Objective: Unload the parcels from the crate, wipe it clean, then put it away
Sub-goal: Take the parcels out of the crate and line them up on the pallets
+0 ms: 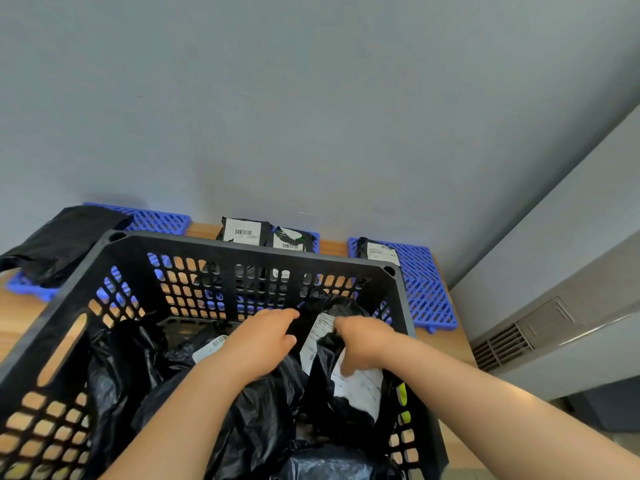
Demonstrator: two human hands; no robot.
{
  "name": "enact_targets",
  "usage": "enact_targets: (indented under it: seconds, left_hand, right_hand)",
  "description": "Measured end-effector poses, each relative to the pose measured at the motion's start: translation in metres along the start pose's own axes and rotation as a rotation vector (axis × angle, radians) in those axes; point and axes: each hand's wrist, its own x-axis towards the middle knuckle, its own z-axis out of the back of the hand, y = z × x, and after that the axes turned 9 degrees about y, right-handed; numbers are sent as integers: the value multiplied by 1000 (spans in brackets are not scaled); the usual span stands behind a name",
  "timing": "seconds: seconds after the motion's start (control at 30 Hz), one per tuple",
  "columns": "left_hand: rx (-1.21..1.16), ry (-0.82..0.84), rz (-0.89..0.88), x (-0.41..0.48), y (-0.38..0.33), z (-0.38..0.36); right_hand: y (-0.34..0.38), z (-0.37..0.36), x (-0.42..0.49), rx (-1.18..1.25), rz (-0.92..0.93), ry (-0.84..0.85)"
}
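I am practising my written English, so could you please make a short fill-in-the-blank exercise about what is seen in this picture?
1. The left hand and the right hand both reach into the black ____.
2. The right hand grips a black parcel that bears a ____ label.
3. The unloaded parcels lie on ____ mats by the wall.

Missing words: crate; white; blue.
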Motion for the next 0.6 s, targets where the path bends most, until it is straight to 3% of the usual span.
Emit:
enact_targets:
  seconds: [0.2, 0.37, 0.47, 0.53, 0.6]
  left_hand:
    - [-143, -5, -41, -2, -4, 3]
    - [-510, 38, -123, -8, -14, 9]
    - [-599, -20, -108, -9, -14, 12]
    - [-667, -80, -86, -9, -14, 14]
    - [-754, -143, -62, -9, -14, 17]
  right_hand:
    - [-11, 50, -29, 285, 49, -113]
    - [-17, 83, -50, 514, 159, -135]
    - [-18, 87, -50, 551, 189, -188]
    - [-18, 88, -46, 571, 185, -264]
    - [-17, 86, -42, 578, 169, -450]
